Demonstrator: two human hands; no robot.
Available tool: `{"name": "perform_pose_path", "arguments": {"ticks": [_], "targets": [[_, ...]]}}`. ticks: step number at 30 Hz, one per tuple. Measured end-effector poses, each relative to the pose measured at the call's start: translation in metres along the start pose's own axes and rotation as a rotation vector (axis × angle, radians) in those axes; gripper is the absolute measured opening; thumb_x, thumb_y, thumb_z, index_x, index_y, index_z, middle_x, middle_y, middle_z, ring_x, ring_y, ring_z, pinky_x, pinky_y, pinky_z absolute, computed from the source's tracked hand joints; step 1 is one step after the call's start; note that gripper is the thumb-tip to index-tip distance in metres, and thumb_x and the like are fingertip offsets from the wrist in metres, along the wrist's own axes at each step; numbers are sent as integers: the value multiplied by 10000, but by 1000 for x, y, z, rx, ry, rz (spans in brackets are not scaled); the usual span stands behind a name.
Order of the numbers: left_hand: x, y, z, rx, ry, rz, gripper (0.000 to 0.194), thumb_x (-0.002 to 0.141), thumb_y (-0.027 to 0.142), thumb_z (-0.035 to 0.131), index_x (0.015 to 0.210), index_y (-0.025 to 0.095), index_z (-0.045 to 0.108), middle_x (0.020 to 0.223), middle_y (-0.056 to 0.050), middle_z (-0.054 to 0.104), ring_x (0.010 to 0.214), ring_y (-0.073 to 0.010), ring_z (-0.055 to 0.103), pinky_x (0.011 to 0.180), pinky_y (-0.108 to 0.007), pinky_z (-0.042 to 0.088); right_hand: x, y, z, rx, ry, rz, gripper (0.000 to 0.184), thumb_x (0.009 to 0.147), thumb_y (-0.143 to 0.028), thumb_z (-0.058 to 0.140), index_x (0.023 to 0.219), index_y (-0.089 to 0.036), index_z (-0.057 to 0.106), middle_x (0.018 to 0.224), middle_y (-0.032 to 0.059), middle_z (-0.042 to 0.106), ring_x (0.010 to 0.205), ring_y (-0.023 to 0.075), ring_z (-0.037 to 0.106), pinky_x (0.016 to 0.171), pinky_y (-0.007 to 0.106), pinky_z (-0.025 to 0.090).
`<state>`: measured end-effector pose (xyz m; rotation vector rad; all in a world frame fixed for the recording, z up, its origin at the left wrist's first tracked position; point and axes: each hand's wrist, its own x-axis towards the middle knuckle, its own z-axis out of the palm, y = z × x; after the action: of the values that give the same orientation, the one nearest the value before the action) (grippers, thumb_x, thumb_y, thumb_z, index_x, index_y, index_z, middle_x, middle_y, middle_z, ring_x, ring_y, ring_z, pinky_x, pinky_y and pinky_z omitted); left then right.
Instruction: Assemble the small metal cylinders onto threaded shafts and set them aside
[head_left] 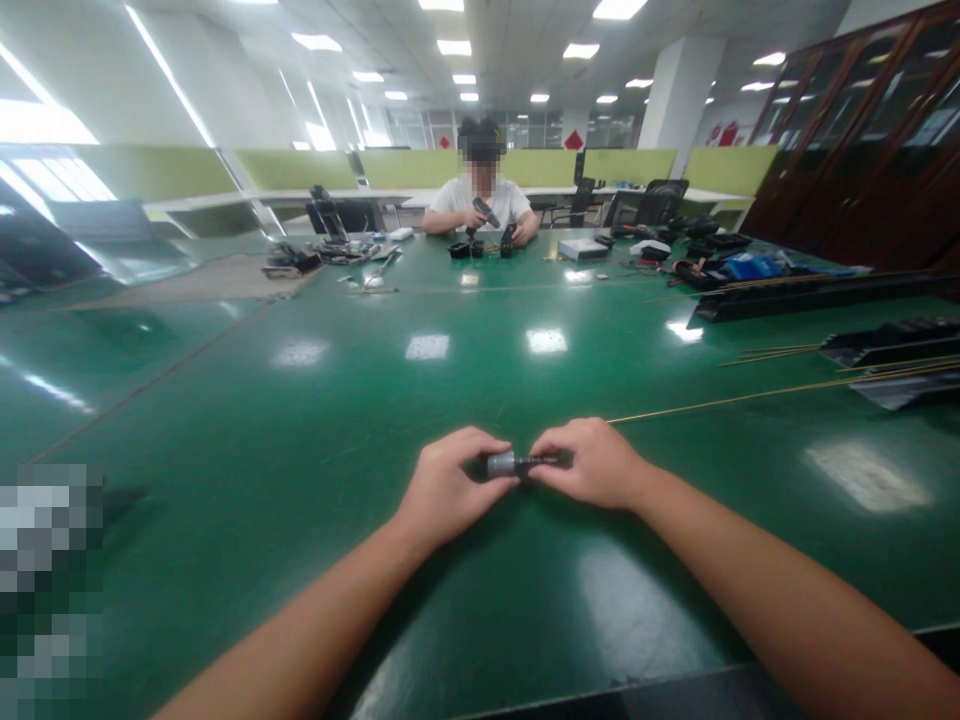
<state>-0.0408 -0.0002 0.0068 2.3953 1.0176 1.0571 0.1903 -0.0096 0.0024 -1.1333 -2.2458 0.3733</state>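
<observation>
Both my hands meet low over the green table [315, 440], near its front edge. My left hand [448, 485] is closed around the silver end of a small cylindrical part [504, 463]. My right hand [592, 462] pinches the dark, thin end of the same part. The piece lies level between the two hands, with most of it hidden by my fingers.
A thin brass rod [750, 398] runs rightwards from behind my right hand. Long black strips [817, 292] and more rods lie at the right. Across the table a person [480, 200] in a white shirt handles a dark tool among small parts. A wooden cabinet [862, 130] stands at the far right.
</observation>
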Motion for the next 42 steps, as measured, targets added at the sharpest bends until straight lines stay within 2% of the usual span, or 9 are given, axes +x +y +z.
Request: {"name": "perform_pose_path", "arguments": {"ticks": [26,42], "targets": [[-1,-8,-1,7,22,-6,242,727,243,814,948,212,718,921,-10,725,843,-151,671,785,-274,528,1,4,-1,-9,12,28,96,807,-295,714,876,-232,737,786,-10,753,710,141,678,675,244,446],[1,-9,-3,19,26,0,242,731,242,807,955,212,719,926,-23,725,846,-167,677,788,-291,537,1,5,-3,-14,-5,34,96,811,-290,716,884,-230,738,797,-4,754,715,143,677,676,249,450]]}}
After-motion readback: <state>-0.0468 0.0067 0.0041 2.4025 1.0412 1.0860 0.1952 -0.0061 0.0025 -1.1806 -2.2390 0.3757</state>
